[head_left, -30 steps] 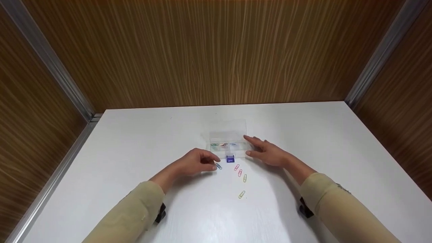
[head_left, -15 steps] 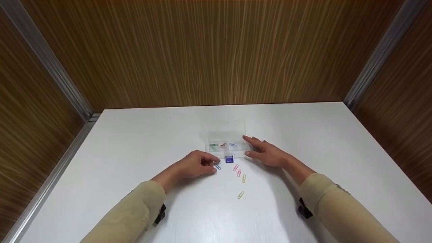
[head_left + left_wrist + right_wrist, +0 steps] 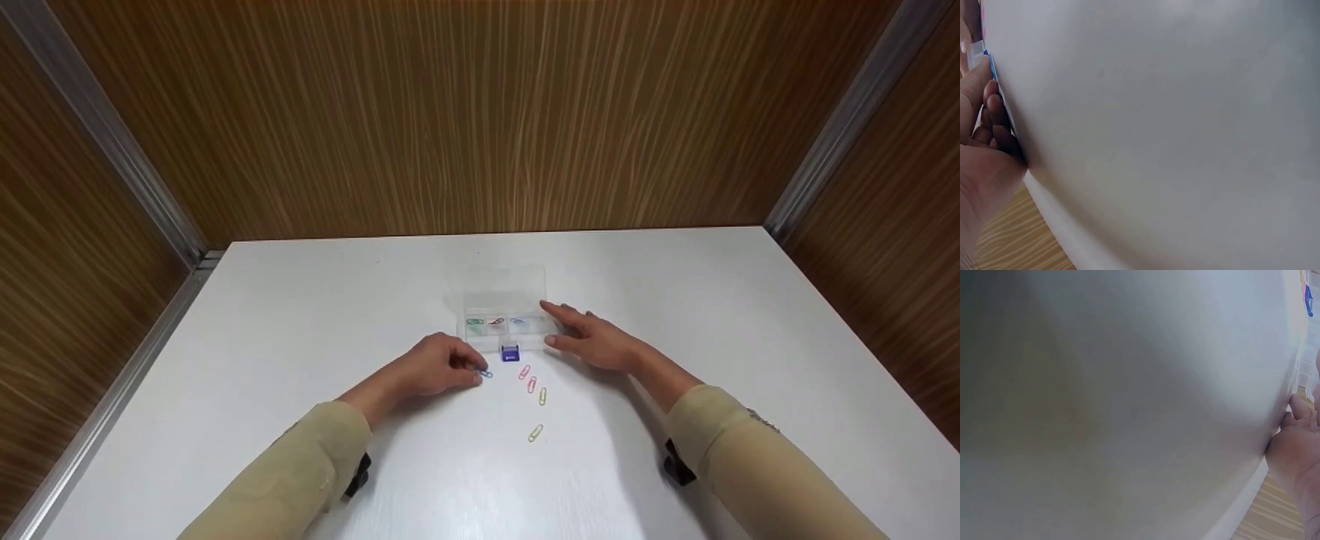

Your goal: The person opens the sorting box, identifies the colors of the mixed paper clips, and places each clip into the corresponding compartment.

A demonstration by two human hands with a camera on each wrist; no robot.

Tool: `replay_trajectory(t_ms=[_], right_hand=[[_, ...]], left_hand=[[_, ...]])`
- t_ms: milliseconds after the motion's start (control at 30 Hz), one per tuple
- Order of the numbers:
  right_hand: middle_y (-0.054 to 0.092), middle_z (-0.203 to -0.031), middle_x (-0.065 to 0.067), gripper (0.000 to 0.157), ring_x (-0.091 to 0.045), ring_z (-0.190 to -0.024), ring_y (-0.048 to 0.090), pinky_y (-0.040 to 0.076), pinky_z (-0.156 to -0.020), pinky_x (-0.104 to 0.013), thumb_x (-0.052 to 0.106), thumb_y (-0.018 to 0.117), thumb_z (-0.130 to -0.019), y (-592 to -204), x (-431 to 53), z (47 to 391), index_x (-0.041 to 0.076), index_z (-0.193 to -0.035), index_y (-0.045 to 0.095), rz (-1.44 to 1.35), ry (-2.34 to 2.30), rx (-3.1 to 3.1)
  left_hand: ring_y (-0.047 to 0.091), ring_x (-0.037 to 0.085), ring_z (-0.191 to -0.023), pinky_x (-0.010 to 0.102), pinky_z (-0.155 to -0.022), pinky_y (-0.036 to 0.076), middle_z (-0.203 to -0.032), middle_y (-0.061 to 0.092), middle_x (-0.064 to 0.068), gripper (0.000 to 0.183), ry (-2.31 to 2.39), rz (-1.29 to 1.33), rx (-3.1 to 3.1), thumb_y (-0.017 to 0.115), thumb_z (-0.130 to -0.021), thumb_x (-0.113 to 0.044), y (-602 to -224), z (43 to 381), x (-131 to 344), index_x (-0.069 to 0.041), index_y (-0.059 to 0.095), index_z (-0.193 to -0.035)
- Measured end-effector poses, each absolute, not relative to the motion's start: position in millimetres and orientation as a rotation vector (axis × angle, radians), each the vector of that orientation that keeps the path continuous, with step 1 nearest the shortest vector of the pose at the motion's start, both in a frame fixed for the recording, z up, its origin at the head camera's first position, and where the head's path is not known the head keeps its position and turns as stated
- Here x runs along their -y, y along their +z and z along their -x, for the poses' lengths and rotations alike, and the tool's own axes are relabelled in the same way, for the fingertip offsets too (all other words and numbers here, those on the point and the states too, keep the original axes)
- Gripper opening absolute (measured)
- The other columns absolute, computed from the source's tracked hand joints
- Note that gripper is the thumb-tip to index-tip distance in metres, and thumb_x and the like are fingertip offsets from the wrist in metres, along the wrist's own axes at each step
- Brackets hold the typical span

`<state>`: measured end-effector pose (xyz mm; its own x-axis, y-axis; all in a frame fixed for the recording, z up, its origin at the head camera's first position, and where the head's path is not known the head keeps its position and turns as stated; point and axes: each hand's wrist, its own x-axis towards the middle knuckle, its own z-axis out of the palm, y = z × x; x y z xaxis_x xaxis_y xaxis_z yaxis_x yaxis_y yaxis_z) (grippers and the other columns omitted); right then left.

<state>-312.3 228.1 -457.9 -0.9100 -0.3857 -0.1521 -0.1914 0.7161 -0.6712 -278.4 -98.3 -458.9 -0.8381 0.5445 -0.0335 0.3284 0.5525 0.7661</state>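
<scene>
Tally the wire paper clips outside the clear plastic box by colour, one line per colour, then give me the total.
Blue wire paper clip, at the left hand: 1
Pink wire paper clips: 2
Yellow wire paper clips: 2
Total: 5

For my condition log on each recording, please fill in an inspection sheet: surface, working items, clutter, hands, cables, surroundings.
Surface: white tabletop.
Working items: clear divided box, lid open, blue-purple latch at front; coloured clips inside, green and blue among them; two pink paper clips and two yellow-green paper clips on the tabletop.
Clutter: nothing seen.
Hands: left hand pinches a blue paper clip; right hand, fingers extended, at the box's right side, contact unclear.
Cables: nothing seen.
Surroundings: wood-grain panels, metal posts.
</scene>
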Motion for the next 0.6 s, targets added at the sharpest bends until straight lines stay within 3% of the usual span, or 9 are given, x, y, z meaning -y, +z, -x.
replay_trajectory(t_ms=[300, 600], right_hand=[[0.018, -0.175, -0.011, 0.075, -0.040, -0.162, 0.003, 0.000, -0.126, -0.061, 0.058, 0.063, -0.102, -458.5, -227.8, 312.3, 0.038, -0.168, 0.031, 0.471, -1.008, -2.634], [0.016, -0.176, -0.008, 0.075, -0.041, -0.162, 0.000, 0.000, -0.126, -0.063, 0.059, 0.062, -0.102, -456.4, -226.6, 313.2, 0.043, -0.167, 0.029, 0.442, -0.983, -2.622]], left_hand=[[0.057, 0.010, -0.084, 0.030, -0.080, 0.049, -0.087, 0.068, -0.009, 0.006, 1.127, -0.799, -2.545, 0.082, -0.093, -0.012, -458.5, 277.5, 98.3, -0.013, 0.083, -0.099], [0.057, 0.011, -0.087, 0.031, -0.083, 0.048, -0.089, 0.068, -0.009, 0.004, 1.105, -0.818, -2.550, 0.081, -0.094, -0.012, -459.3, 278.9, 98.5, -0.016, 0.083, -0.094]])
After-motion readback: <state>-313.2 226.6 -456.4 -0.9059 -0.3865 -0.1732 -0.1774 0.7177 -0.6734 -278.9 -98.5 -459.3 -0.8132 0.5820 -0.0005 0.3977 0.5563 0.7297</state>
